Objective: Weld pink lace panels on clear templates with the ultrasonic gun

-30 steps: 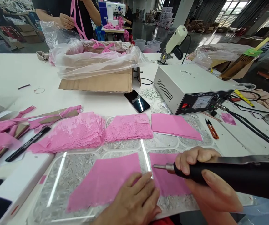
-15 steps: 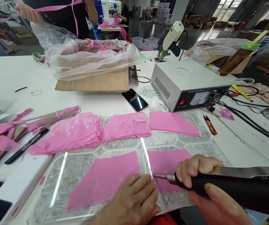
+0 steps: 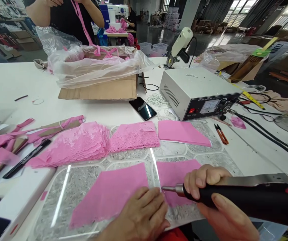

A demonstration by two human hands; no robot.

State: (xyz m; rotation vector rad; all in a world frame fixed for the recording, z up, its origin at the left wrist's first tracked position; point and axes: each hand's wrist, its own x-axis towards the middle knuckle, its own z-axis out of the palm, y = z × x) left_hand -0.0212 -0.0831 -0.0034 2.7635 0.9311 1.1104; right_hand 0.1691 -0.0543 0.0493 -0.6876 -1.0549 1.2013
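My right hand [image 3: 209, 190] is wrapped round a black handheld cutting tool [image 3: 246, 199] whose metal tip [image 3: 167, 188] points left, just above a pink fabric piece [image 3: 174, 174]. My left hand [image 3: 141, 214] lies flat with fingers stretched out, pressing the near edge of a larger pink fabric piece [image 3: 111, 194]. Both pieces rest on a clear patterned plate [image 3: 81, 177]. The tool tip sits close to my left fingertips.
Stacks of pink lace [image 3: 83, 142] and another pink piece [image 3: 181, 132] lie behind. A grey control box [image 3: 199, 92], a phone [image 3: 142, 108], small snips [image 3: 220, 134] and cables stand to the right. Across the table, another person stands behind a cardboard box [image 3: 101, 88] lined with plastic.
The tool and my hands have barely shifted on the fabric. The person across the table has moved pink straps about above the box.
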